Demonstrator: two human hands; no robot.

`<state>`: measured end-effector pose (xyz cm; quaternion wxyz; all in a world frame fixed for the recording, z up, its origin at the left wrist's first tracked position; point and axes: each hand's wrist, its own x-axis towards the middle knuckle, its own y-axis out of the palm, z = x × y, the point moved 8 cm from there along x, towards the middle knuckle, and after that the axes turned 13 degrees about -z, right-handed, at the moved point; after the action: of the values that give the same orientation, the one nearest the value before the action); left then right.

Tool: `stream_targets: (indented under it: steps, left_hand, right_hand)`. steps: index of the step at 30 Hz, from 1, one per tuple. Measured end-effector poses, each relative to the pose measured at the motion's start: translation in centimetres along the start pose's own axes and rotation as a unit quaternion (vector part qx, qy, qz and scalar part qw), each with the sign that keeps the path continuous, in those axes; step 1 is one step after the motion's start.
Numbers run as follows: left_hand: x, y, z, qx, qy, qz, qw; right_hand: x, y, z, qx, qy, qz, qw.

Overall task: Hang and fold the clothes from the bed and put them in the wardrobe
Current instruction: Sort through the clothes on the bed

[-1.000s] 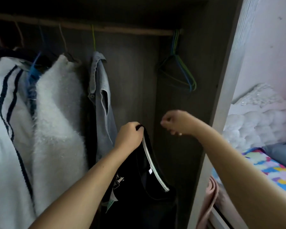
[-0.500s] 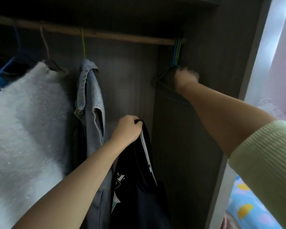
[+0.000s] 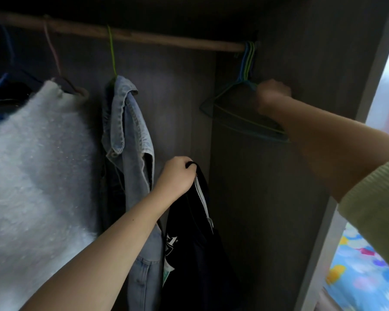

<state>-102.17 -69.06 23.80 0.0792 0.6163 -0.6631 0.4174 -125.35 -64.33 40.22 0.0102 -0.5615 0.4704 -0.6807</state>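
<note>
The left hand (image 3: 174, 176) bunches the black garment (image 3: 195, 243) by its collar, fingers curled tight, below the rail (image 3: 144, 38) beside the denim jacket (image 3: 128, 135). The right hand (image 3: 272, 93) grips the empty hangers (image 3: 240, 108) at the rail's right end; several are nested, so pulling one may drag the others off

black garment (image 3: 193, 254), white print, illegible

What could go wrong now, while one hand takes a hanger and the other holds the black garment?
The right hand grips among several bunched empty hangers; more than one may come off the rail together. The left hand holds the black garment only at its top edge, so it may slip.
</note>
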Motion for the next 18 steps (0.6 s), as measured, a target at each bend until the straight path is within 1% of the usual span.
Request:
stream_targets:
  steps: [3,6,8,10,12,13,14,15,16,17,18]
  left_hand:
    - [0.2,-0.6,0.8,0.004,-0.004,0.001,1.000]
    - [0.0,-0.8,1.7,-0.012,-0.021,-0.001,1.000]
    - [-0.3,-0.9,2.3,-0.021,-0.033,0.002,0.999]
    - [-0.9,-0.9,2.6,-0.018,-0.034,0.010,0.999]
    - [-1.7,-0.6,2.7,-0.021,-0.029,0.023,0.999]
    - [-2.3,-0.4,2.9,-0.020,-0.030,0.036,0.999]
    - [-3.0,-0.1,3.2,-0.016,-0.033,0.051,0.998]
    - [-3.6,0.2,3.5,-0.011,-0.034,0.065,0.997]
    - [-4.2,0.5,3.8,-0.008,-0.035,0.077,0.996]
    - [-5.0,0.7,4.1,-0.006,-0.040,0.089,0.995]
    - [-5.8,0.8,4.5,-0.006,-0.049,0.096,0.994]
  right_hand:
    - [0.4,-1.6,0.2,0.040,0.020,-0.030,0.999]
    - [-0.5,-2.0,0.3,0.123,0.073,-0.054,0.988]
    - [-2.7,-1.8,0.6,0.196,0.112,-0.083,0.971]
    - [-6.2,-0.5,0.6,0.288,0.139,-0.129,0.939]
    - [-11.0,2.7,0.5,0.378,0.168,-0.148,0.898]
    - [-13.6,4.9,0.5,0.423,0.197,-0.129,0.875]
    - [-16.3,7.1,0.7,0.477,0.235,-0.097,0.841]
    - [-18.7,8.9,0.9,0.542,0.278,-0.060,0.791]
    - [-20.9,10.3,1.4,0.600,0.324,-0.022,0.731]
    - [-23.1,11.5,1.6,0.631,0.360,0.012,0.688]
    - [-25.1,12.0,1.6,0.627,0.382,0.039,0.678]
